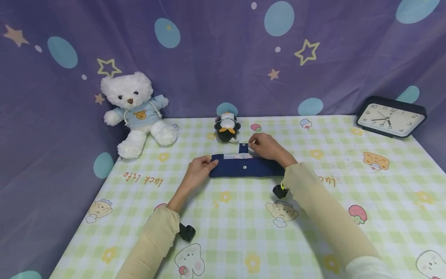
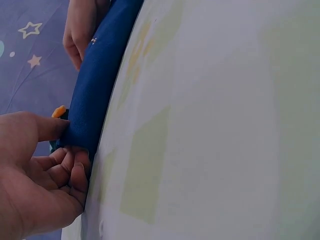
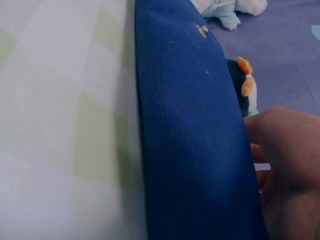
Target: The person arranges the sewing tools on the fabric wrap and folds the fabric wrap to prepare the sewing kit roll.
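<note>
A long navy fabric pouch (image 1: pixel 230 167) lies across the table, with a metal snap on its front and a pale printed strip showing along its top edge. A short strap (image 1: pixel 243 148) with its own snap sticks up from behind that edge. My left hand (image 1: pixel 199 170) grips the pouch's left end, thumb on the front and fingers curled behind, as the left wrist view also shows. At the strap's right side, my right hand (image 1: pixel 268 147) pinches its edge with thumb and forefinger. In the right wrist view the pouch hides part of those fingers.
A penguin plush (image 1: pixel 227 127) lies just behind the pouch. At the back left sits a white teddy bear (image 1: pixel 134 112) in a blue top, and a black-framed clock (image 1: pixel 391 117) leans at the back right. A checked cloth (image 1: pixel 244 232) covers the table.
</note>
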Demonstrator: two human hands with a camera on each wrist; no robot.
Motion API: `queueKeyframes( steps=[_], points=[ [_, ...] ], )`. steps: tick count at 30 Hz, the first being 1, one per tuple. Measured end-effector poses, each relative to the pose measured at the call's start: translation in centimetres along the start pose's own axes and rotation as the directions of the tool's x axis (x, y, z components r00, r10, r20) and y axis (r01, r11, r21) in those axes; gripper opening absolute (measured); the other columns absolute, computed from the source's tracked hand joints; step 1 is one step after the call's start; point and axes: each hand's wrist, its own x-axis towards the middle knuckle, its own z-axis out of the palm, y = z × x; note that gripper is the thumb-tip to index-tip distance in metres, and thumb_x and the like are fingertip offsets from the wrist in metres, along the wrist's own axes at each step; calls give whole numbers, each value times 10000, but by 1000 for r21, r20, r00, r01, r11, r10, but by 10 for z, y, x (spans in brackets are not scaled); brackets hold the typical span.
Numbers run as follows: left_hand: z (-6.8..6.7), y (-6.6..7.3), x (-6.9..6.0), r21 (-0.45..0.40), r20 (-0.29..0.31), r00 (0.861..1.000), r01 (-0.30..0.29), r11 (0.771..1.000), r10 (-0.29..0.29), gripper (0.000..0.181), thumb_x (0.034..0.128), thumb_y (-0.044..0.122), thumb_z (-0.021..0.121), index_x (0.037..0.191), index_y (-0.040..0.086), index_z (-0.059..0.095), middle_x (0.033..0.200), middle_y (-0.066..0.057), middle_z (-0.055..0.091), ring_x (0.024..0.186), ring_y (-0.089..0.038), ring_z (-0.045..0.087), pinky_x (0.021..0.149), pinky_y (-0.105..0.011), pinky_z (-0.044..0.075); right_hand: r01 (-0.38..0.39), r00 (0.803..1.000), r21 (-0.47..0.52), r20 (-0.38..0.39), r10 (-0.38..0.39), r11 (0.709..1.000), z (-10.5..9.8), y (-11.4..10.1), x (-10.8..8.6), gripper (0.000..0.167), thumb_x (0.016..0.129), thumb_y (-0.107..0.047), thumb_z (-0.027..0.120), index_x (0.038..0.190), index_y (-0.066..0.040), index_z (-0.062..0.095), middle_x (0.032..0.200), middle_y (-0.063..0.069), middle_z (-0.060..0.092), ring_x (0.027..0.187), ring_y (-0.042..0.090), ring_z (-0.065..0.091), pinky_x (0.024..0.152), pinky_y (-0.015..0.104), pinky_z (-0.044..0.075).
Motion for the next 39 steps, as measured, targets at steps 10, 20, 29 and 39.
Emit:
queueKeyframes(
  steps=[10,20,29,39],
  points=[
    [1,1,-1,-26,7,1000,-3,1000,3,325,1040,225,652,779,73,534,582,39,338,530,-145,297,631,-326,322,10,999,-32,-45,-11,999,11,1,14,213,1028,-92,606,1137,76,678,1049,214,701,963,349,658,902,480,502],
    [0,0,0,-29,4,1000,-7,1000,7,315,1039,217,651,781,71,546,579,35,344,521,-138,294,614,-311,317,-38,998,103,-50,43,994,9,-8,8,89,1051,-108,580,1073,-22,574,966,162,708,804,275,644,769,423,494],
    [1,-2,1,-23,-3,1000,-17,1000,17,328,1036,218,658,764,75,545,576,39,336,524,-140,295,629,-314,323,-1,1000,101,-31,4,995,4,-16,0,178,1076,-126,554,1165,11,624,984,148,713,736,244,608,718,412,484],
    [0,-2,1,-10,-12,1000,-15,1000,14,317,1031,215,663,768,71,561,584,40,350,534,-137,311,628,-303,326,107,992,86,-83,-100,990,3,-21,-14,178,1064,-130,603,1050,-6,730,891,122,692,682,207,525,705,392,440]
  ],
)
